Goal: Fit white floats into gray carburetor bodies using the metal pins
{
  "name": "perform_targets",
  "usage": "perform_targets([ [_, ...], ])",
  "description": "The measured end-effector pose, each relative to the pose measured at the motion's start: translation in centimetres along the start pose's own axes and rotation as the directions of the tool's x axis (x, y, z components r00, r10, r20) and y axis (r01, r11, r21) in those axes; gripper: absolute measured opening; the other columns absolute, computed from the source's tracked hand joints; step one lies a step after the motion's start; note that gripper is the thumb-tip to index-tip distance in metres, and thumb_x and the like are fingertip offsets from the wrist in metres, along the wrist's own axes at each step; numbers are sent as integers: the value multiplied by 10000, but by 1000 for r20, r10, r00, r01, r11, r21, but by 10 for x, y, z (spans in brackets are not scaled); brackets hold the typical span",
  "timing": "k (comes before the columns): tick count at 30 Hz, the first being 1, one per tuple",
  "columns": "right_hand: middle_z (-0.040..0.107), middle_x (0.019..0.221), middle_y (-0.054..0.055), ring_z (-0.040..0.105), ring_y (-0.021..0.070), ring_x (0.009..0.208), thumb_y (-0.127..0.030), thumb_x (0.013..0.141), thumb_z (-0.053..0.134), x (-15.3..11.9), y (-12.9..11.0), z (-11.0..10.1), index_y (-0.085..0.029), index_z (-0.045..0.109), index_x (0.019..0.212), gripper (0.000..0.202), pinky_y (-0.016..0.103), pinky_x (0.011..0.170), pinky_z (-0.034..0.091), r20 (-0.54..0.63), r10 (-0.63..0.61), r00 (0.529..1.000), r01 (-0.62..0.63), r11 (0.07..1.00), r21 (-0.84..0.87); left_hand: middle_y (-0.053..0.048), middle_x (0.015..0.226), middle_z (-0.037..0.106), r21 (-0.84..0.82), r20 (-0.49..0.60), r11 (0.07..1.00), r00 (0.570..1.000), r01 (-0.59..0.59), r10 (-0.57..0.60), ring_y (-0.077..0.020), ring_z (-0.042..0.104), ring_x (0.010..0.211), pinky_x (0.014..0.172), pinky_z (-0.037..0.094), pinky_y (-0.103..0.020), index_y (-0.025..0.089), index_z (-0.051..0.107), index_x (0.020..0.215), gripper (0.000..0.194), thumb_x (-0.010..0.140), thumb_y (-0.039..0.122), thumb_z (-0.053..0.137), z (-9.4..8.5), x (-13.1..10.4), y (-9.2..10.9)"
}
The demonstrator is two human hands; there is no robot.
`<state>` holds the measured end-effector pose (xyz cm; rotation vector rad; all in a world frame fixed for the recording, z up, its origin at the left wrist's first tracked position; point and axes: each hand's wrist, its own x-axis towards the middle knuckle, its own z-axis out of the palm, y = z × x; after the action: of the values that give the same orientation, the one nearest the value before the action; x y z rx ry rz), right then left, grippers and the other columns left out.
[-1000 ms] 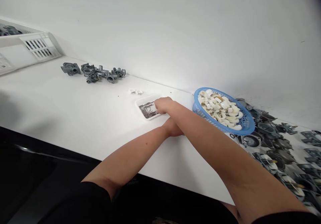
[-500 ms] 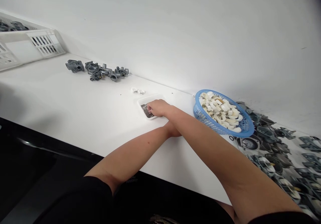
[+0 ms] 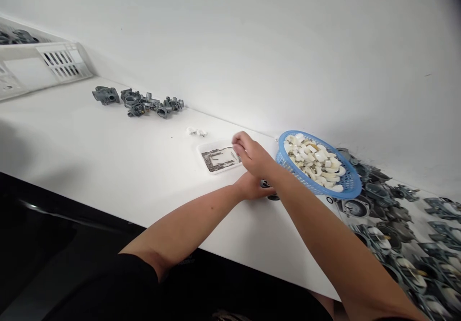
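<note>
Across my white tabletop (image 3: 162, 162) a round blue plastic basket (image 3: 283, 157) stands to the right, while my right hand (image 3: 254, 158) curls its fingers together, pinching something or nothing, I can't tell, and my left hand (image 3: 250, 186), nearer me, closes around something. A shallow white rectangular tray (image 3: 225, 157) sits just left of them; the dark grey metal part (image 3: 265, 184) in my left grip is partly hidden, and thin metal pins (image 3: 212, 161) lie mostly in the tray's left end.

Bright diffuse light, soft shadows on table (image 3: 144, 158) at L, dark TR corner.
</note>
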<state>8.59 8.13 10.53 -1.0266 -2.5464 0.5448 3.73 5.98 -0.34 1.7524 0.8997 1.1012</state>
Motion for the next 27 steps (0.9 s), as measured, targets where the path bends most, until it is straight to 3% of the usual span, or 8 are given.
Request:
perform_targets([
  [3, 655, 850, 20, 655, 176, 777, -294, 1011, 406, -58, 23, -8, -233, 519, 1208, 235, 310, 705, 532, -304, -24, 952, 47, 997, 69, -130, 1292, 637, 7, 65, 989, 987, -149, 148, -305, 582, 1212, 987, 501, -410, 202, 609, 1269, 489, 819, 367, 703, 2, 0, -9],
  [6, 725, 911, 57, 709, 215, 844, -243, 963, 512, -112, 53, -5, -259, 591, 1126, 182, 385, 799, 566, -657, -205, 726, 62, 970, -234, -105, 1248, 633, 53, 28, 993, 994, -109, 107, -278, 580, 1198, 1054, 464, -415, 232, 639, 1200, 488, 790, 480, 729, 3, 3, -13],
  [7, 742, 917, 61, 720, 221, 845, -215, 944, 542, -126, 63, -2, -266, 599, 1103, 176, 398, 804, 572, -715, -279, 641, 54, 946, -320, -95, 1235, 633, 49, 17, 995, 996, -90, 90, -266, 584, 1187, 1061, 459, -406, 239, 641, 1194, 500, 782, 506, 734, 3, 3, -13],
  [9, 763, 935, 61, 736, 224, 872, -166, 923, 568, -148, 77, 6, -273, 607, 1082, 196, 407, 800, 590, -745, -357, 564, 62, 918, -393, -88, 1229, 632, 25, 5, 999, 999, -46, 46, -255, 596, 1157, 1030, 476, -390, 238, 646, 1186, 519, 761, 516, 751, 3, 4, -12],
  [13, 765, 1005, 84, 727, 237, 1027, -188, 965, 509, -164, 83, 24, -251, 562, 1037, 110, 464, 892, 596, -811, -148, 566, 43, 988, -150, -64, 1263, 634, -20, -3, 995, 995, 103, -103, -260, 599, 1136, 943, 499, -387, 264, 655, 1162, 517, 731, 524, 774, 2, 4, -8],
  [17, 710, 1148, 136, 661, 246, 1175, -257, 996, 470, -161, 76, 31, -229, 516, 1029, 62, 504, 995, 535, -844, 133, 519, 28, 985, 172, -62, 1299, 622, 6, 4, 994, 994, 110, -110, -279, 578, 1183, 900, 496, -391, 279, 654, 1158, 484, 748, 511, 764, 1, 4, -6],
  [23, 623, 966, 89, 641, 211, 966, -280, 958, 543, -163, 82, 27, -228, 555, 972, 55, 415, 849, 551, -904, 148, 401, 48, 982, 182, -73, 1315, 619, 23, 7, 994, 994, 105, -105, -291, 567, 1203, 910, 491, -417, 266, 645, 1166, 478, 766, 504, 752, 1, 3, -5],
  [27, 624, 971, 92, 634, 200, 940, -300, 964, 528, -163, 84, 30, -220, 543, 954, 82, 394, 847, 539, -859, 218, 463, 21, 966, 256, -76, 1309, 630, 28, 9, 992, 993, 120, -121, -293, 572, 1193, 924, 490, -426, 262, 644, 1169, 492, 762, 518, 751, 1, 3, -5],
])
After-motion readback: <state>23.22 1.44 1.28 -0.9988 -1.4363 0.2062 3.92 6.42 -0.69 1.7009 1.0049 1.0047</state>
